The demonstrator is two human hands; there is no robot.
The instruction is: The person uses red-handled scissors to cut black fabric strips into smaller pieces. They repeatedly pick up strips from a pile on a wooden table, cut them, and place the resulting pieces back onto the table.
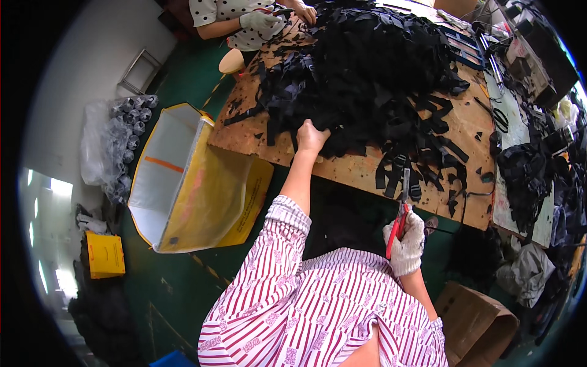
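My left hand (312,137) is bare and reaches to the near edge of a large heap of black straps (367,67) on the wooden table. Its fingers are curled into the black material, closed on a strap; the fingertips are partly hidden there. Closer to my body, my right hand (406,244) wears a white knit glove. It grips red-handled scissors (398,227), blades pointing away toward the table edge. Loose strap pieces and black buckles (415,191) lie just beyond the scissor tips.
A co-worker in a polka-dot top (226,13) works at the far left of the table (477,202). An open yellow-and-white bin (208,189) stands left of the table. Black-handled scissors (500,119) lie at the right. A cardboard box (474,324) sits on the floor at lower right.
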